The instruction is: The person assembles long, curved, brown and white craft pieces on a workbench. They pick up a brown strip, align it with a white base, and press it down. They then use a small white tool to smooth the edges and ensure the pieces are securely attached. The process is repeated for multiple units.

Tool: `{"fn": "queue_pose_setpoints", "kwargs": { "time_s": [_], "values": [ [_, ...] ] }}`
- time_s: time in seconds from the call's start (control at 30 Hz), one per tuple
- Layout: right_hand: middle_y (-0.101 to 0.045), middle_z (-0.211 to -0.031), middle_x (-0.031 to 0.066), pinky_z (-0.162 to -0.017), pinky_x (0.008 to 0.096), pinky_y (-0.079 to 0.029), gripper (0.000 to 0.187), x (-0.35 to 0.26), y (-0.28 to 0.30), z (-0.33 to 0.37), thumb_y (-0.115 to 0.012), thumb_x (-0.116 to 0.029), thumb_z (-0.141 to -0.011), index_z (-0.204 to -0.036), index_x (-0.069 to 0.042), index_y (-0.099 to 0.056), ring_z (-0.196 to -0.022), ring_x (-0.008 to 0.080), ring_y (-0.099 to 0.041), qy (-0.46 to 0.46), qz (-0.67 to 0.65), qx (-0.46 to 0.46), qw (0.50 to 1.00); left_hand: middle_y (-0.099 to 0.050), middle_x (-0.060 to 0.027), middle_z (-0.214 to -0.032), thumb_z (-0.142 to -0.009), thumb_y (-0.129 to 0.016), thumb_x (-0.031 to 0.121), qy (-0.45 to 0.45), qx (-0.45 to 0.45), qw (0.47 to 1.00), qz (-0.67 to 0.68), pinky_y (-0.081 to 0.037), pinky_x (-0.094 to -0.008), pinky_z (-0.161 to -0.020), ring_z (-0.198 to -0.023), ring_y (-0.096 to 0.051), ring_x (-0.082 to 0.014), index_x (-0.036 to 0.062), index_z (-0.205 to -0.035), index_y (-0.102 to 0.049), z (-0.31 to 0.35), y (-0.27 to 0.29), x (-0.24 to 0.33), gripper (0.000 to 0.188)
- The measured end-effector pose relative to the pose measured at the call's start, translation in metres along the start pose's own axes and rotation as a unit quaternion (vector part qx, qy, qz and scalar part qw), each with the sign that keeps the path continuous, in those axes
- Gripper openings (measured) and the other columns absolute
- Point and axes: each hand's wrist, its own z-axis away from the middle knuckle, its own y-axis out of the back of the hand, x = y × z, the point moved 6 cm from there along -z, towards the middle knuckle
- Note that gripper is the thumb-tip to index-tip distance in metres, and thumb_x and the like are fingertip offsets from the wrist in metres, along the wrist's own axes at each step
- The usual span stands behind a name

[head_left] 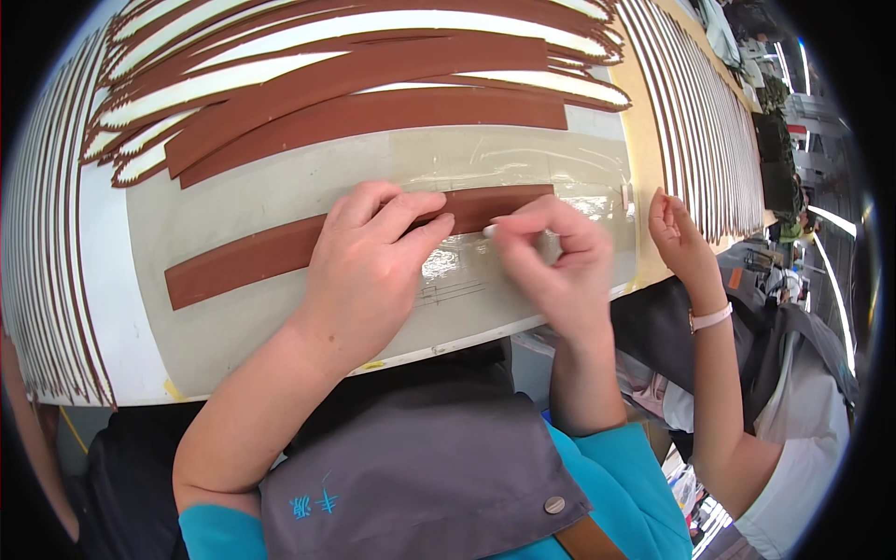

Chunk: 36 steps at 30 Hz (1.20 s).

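Both forearms bare, entering from lower edge, angled up and inward. Left hand (369,266) palm down, fingers together and extended to the right, fingertips (439,224) pressed flat. Right hand (551,266) curled, wrist bent, thumb and forefinger pinched together at tips (495,227), remaining fingers folded under. Fingertips of the two hands nearly meeting, just beside each other. Short teal sleeves at upper arms.

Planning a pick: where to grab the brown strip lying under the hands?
Probably the brown strip's free left end, from the left. It lies flat on the grey mat; the left hand and right hand cover its right part. Pinch thin edges.
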Motion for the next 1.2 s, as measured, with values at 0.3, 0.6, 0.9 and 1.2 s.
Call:
{"fn": "queue_pose_setpoints", "kwargs": {
  "time_s": [0.3, 0.6, 0.9, 1.2],
  "values": [
    [-0.068, -0.083, -0.0042, -0.069, 0.0207, -0.047, 0.009, 0.043, 0.092, 0.032, -0.073, -0.001, -0.096, -0.103, -0.001, -0.077, -0.074, 0.0026, -0.057, -0.104, 0.012, 0.139, 0.985, -0.075, -0.0079, -0.120, -0.083, -0.069, -0.009, 0.006, -0.029, 0.999, -0.014, -0.055, -0.0396, -0.090, -0.106, -0.063, -0.0311, 0.0016, -0.109, -0.080, -0.004, -0.002, 0.007, 0.030],
    [-0.069, -0.090, 0.0029, -0.065, 0.0239, -0.047, 0.010, 0.039, 0.090, 0.024, -0.077, -0.004, -0.091, -0.101, -0.002, -0.078, -0.070, 0.0080, -0.057, -0.079, 0.092, 0.054, 0.991, -0.075, -0.0112, -0.118, -0.085, -0.074, -0.007, 0.048, -0.021, 0.998, -0.030, -0.059, -0.0377, -0.091, -0.102, -0.070, -0.0312, 0.0014, -0.110, -0.079, 0.009, 0.053, 0.002, 0.027],
    [-0.063, -0.091, 0.0060, -0.066, 0.0323, -0.049, 0.032, 0.010, 0.059, -0.012, -0.088, -0.010, -0.079, -0.106, -0.004, -0.073, -0.074, 0.0180, -0.057, 0.020, 0.221, 0.016, 0.975, -0.063, -0.0097, -0.116, -0.073, -0.092, 0.010, 0.219, -0.045, 0.957, -0.187, -0.052, -0.0364, -0.092, -0.104, -0.061, -0.0293, 0.0047, -0.113, -0.070, 0.069, 0.132, -0.058, 0.046],
    [-0.066, -0.085, 0.0048, -0.077, 0.0306, -0.052, 0.022, 0.020, 0.066, -0.038, -0.083, -0.007, -0.086, -0.099, -0.003, -0.066, -0.084, 0.0164, -0.065, 0.041, 0.085, 0.021, 0.995, -0.071, 0.0006, -0.090, -0.092, -0.080, 0.000, 0.362, 0.049, 0.924, 0.109, -0.053, -0.0238, -0.076, -0.083, -0.064, -0.0058, 0.0024, -0.101, -0.068, 0.062, 0.129, -0.090, 0.015]
  ]
}}
